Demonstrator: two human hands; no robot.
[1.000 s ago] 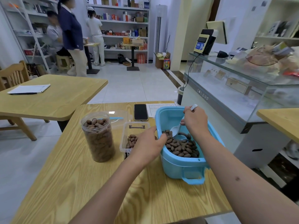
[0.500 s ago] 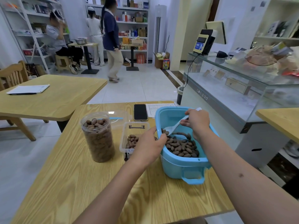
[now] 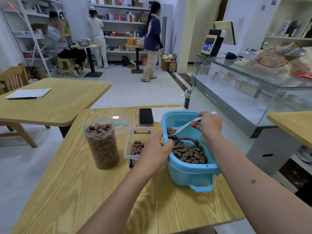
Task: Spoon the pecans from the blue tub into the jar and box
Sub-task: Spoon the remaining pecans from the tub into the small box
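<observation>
Nearest the camera, two bare forearms reach over the wooden table [image 3: 70, 191]. The blue tub [image 3: 192, 173] stands by the table's right edge, a heap of pecans [image 3: 189, 152] lying in its near half. The left hand [image 3: 154, 152] grips the tub's left rim, fingers curled over the edge. Just left of the tub, partly hidden by that hand, sits the clear box [image 3: 135, 141] with a thin layer of pecans in its near end. Further left, apart from the box, the clear jar [image 3: 101, 142] stands upright, filled with pecans almost to its open mouth. The right hand [image 3: 208, 125] hovers over the tub's far half, its fingers pinching the handle of a white spoon [image 3: 184, 128], whose bowl carries a few pecans above the heap. Behind the box lies a transparent lid [image 3: 123, 123]; toward the far edge rest a black phone [image 3: 146, 117] and, beside it, a printed sheet [image 3: 166, 112].
</observation>
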